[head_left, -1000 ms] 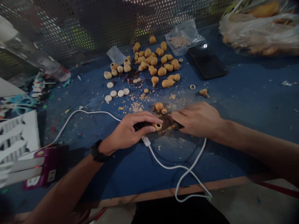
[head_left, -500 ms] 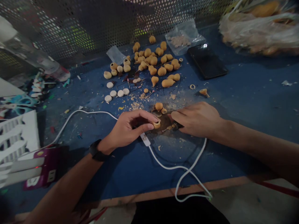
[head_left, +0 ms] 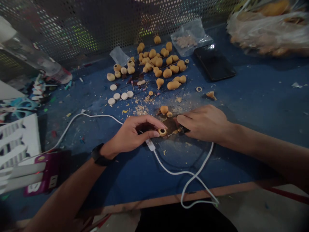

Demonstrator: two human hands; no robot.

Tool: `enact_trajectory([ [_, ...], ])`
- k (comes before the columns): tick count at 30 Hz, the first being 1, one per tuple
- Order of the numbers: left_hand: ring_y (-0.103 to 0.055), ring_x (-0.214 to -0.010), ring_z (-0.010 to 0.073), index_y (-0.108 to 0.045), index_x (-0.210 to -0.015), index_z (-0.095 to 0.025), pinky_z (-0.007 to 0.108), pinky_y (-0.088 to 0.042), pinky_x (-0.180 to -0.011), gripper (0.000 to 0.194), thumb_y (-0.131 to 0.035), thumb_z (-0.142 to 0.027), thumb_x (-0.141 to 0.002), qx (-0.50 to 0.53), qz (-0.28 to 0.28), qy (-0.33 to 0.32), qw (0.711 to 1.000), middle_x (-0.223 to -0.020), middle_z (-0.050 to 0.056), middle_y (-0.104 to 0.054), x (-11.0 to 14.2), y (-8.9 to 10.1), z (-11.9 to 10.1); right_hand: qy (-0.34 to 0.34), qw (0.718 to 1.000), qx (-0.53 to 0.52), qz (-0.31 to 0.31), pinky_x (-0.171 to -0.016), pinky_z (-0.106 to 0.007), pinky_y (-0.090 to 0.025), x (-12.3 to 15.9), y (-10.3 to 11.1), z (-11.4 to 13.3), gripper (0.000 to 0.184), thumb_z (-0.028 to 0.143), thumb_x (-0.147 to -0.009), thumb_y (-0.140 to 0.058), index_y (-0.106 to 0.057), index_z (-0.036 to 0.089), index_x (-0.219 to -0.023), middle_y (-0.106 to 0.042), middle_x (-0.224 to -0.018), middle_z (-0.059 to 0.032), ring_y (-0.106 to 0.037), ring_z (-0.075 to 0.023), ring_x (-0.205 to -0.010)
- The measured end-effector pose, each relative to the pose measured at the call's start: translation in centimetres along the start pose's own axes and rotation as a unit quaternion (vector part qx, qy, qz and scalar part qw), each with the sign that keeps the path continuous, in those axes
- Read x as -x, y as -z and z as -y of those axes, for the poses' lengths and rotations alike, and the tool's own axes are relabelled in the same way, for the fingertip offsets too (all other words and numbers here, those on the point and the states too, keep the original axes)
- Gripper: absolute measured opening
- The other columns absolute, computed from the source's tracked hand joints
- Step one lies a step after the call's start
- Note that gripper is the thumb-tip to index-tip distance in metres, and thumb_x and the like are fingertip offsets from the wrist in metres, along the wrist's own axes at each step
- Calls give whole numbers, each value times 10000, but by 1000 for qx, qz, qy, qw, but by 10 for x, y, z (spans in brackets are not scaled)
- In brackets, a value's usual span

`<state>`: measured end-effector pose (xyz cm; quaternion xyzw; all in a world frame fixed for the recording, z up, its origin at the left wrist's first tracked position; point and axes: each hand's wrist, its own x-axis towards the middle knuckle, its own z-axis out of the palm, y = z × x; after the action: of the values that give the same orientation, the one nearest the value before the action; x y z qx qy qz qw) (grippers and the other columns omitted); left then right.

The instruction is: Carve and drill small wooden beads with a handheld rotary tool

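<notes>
My left hand, with a black band on its wrist, pinches a small cut gourd between thumb and fingers. The gourd's dark round opening faces up toward me. Closed around a dark corded rotary tool is my right hand, which hides most of the tool. The tool's narrow tip points left toward the gourd, with a gap between them. Just beyond both hands, a cut gourd piece and a smaller one lie on a brown patch of the table.
Several small whole gourds are heaped farther back, near white discs and shavings. A black phone lies at right. The white cable with its inline switch loops over the table's front edge. Scissors lie left.
My left hand has shifted slightly right and turned the gourd, so its opening now shows more fully. The right hand with the tool has hardly moved.
</notes>
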<state>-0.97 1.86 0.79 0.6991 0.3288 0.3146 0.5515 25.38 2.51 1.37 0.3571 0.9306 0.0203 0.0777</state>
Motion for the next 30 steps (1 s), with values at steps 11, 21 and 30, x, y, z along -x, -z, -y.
enact_trajectory([
  [11,-789,-879,179,-803,-1053,-169,252,-642,-762,164,-786,-295,-949,-18,27,10,999,-1027,104,-827,1,3,0,-8,1000,-18,17,-579,-349,-163,-2,1,0,192,186,-862,-660,-724,162,-1041,-801,-824,-96,-695,-231,-692],
  [21,-774,-880,151,-800,-1069,-182,220,-626,-778,172,-783,-307,-952,-8,-9,14,1000,-999,82,-821,3,1,4,13,1000,10,8,-577,-356,-172,-1,-1,-1,193,201,-901,-597,-714,165,-1049,-775,-783,-82,-694,-240,-667],
  [30,-776,-877,145,-806,-1055,-176,207,-632,-781,173,-809,-296,-930,11,-4,6,1000,-1008,85,-822,2,1,2,10,1000,11,-1,-572,-354,-166,0,0,0,149,183,-870,-625,-697,159,-997,-773,-772,-78,-665,-205,-640],
])
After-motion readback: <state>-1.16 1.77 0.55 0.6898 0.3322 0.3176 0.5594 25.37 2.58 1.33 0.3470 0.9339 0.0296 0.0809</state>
